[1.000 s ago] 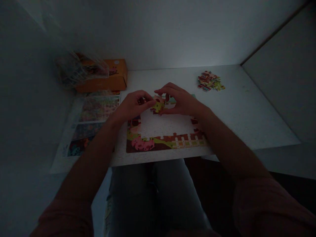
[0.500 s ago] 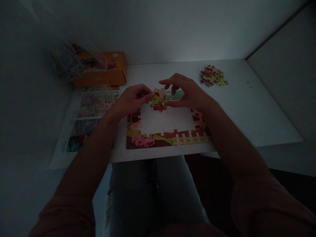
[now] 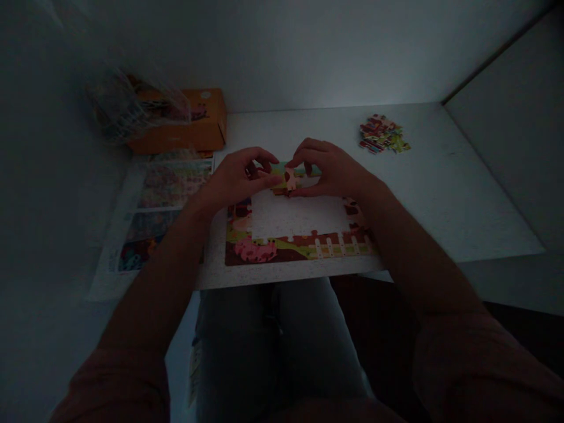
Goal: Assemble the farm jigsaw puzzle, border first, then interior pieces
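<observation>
A partly assembled jigsaw puzzle (image 3: 299,249) lies on the white table (image 3: 462,200), with its border done and its middle bare. My left hand (image 3: 235,179) and my right hand (image 3: 337,170) meet at the puzzle's top edge. Both pinch a small pink and yellow puzzle piece (image 3: 288,178) between their fingertips, held low against the top border. My forearms in reddish sleeves reach in from below.
A heap of loose puzzle pieces (image 3: 382,134) lies at the back right. An orange box (image 3: 194,126) with a clear plastic bag (image 3: 132,106) on it stands at the back left. Printed picture sheets (image 3: 163,205) lie left of the puzzle. Walls close in behind and right.
The piece was held above the puzzle's top left; both hands have lowered it onto the top border and drawn closer together. My right fingers, spread before, have curled in.
</observation>
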A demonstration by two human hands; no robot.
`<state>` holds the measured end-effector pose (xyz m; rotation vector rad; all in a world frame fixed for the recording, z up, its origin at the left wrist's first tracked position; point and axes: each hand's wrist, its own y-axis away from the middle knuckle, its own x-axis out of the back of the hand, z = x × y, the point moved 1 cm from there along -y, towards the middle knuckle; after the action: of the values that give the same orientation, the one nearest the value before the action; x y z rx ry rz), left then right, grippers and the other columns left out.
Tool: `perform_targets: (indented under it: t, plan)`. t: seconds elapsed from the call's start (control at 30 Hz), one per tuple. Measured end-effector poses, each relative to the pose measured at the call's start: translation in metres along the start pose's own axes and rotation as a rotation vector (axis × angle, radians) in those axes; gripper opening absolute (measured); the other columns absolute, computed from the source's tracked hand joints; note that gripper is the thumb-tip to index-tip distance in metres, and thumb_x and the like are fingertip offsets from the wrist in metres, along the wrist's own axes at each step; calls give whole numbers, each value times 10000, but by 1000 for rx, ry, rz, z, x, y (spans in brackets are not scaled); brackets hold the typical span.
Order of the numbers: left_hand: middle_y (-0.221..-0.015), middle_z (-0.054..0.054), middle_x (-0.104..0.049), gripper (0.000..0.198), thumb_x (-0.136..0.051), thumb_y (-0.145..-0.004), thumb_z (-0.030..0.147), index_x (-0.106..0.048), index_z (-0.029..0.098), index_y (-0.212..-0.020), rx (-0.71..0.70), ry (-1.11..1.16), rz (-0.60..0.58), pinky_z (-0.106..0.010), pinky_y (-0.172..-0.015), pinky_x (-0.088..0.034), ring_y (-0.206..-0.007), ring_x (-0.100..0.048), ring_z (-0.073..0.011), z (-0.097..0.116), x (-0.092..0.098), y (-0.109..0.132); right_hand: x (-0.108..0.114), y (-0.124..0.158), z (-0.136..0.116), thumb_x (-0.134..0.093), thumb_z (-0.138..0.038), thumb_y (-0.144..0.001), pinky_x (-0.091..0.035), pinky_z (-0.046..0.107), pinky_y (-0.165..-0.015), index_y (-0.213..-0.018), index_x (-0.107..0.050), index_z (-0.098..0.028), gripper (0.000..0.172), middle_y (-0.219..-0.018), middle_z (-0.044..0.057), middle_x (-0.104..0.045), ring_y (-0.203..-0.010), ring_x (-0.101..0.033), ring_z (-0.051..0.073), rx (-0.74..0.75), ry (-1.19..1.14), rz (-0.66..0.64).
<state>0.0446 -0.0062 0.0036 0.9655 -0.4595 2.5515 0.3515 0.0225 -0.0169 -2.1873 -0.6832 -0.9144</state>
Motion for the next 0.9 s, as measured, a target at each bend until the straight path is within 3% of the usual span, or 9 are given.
perform_targets:
  t: [0.1,0.3,0.47,0.63,0.9]
  plan:
    - [-1372,-94,-842,654,-1126,-886,460,-841,227,-1426,-118,-11,-14,-359,-785,-591,-910,-703,-180,0,2,2,3,0,3,-978,-1022,-908,-638,527,-990,-1311,-896,-319,815,-1263,97,-751,-1048,-716,326,-15,26,52]
    - [-1445,-113,-780,451,-1037,-999,419,-825,265,-1366,-189,-97,20,-401,-837,-643,-962,-700,-208,2,0,1,7,0,3,-934,-1045,-934,-627,536,-1005,-1350,-893,-310,846,-1276,95,-779,-959,-703,291,-17,48,74]
    - [-1443,-111,-749,486,-1050,-1002,508,-815,299,-1371,-106,-146,49,-403,-883,-664,-976,-705,-228,3,0,1,9,0,-1,-888,-1056,-966,-618,539,-1038,-1399,-882,-296,874,-1314,100,-803,-911,-704,265,0,70,82]
    - [-1521,-132,-727,499,-1037,-975,417,-821,292,-1407,-174,-131,87,-395,-844,-650,-899,-689,-201,-1,-1,2,10,1,0,-948,-994,-959,-640,575,-1048,-1356,-868,-343,767,-1324,101,-814,-925,-719,303,-39,80,77]
    - [-1567,-146,-723,527,-1074,-956,432,-819,294,-1396,-145,-227,65,-363,-867,-623,-1068,-777,-263,-2,3,4,10,1,0,-909,-977,-1004,-631,580,-1070,-1370,-871,-307,765,-1341,113,-834,-930,-744,299,4,96,73]
